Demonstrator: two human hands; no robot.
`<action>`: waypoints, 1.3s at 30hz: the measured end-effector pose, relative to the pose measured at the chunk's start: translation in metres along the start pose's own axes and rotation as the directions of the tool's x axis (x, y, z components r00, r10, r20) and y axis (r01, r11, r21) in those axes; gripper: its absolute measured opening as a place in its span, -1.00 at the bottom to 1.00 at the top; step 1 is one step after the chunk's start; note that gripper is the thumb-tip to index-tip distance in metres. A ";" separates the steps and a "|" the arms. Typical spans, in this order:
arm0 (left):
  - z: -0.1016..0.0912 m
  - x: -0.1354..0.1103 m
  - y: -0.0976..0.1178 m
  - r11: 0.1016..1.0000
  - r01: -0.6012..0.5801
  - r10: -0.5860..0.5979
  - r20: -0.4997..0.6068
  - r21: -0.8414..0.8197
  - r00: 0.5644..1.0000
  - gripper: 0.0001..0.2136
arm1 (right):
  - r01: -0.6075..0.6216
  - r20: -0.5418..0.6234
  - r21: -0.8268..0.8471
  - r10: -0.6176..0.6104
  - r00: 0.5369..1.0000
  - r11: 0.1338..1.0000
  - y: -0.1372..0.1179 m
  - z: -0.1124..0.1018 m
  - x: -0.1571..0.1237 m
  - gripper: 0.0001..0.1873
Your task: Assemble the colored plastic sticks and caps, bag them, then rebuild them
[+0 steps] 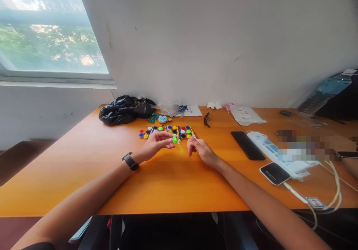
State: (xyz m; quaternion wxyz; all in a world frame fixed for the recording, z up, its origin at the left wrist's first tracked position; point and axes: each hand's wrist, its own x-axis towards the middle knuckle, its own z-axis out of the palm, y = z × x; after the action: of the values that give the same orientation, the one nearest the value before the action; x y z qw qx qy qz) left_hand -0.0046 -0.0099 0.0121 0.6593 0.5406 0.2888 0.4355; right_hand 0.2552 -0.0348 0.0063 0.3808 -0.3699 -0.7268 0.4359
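we see an orange-brown wooden table (159,184); on it lies a cluster of small round multicoloured caps (183,132). behind and left of the cluster we find a crumpled black plastic bag (125,110); to the cluster's right, a flat black rectangular slab (247,145).

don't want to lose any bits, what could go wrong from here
The green piece, pinched in the left hand, could slip and roll away. The right hand is close to the small round pieces and might knock some loose. The white cable lies near the right forearm, so it could snag.
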 end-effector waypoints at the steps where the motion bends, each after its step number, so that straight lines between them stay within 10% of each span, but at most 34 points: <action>1: -0.003 0.002 -0.002 0.998 0.012 -0.013 -0.013 -0.058 1.000 -0.66 | -0.013 -0.002 0.000 0.013 1.000 1.000 0.001 0.001 0.000 -0.23; 11: -0.017 0.008 0.001 0.925 0.042 -0.073 -0.068 -0.377 0.995 -0.77 | -0.049 -0.018 0.001 0.049 0.999 0.999 0.003 0.004 0.000 -0.25; 39: -0.019 0.010 -0.008 0.919 0.067 -0.096 -0.055 -0.388 0.994 -0.75 | -0.108 -0.006 -0.014 0.108 0.994 0.994 0.009 0.005 0.001 -0.25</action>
State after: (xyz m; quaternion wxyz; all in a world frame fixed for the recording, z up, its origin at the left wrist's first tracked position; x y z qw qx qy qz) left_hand -0.0138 0.0076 0.0005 0.7594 0.3716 0.2434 0.4753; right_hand 0.2521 -0.0323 -0.0036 0.3557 -0.4126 -0.7078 0.4497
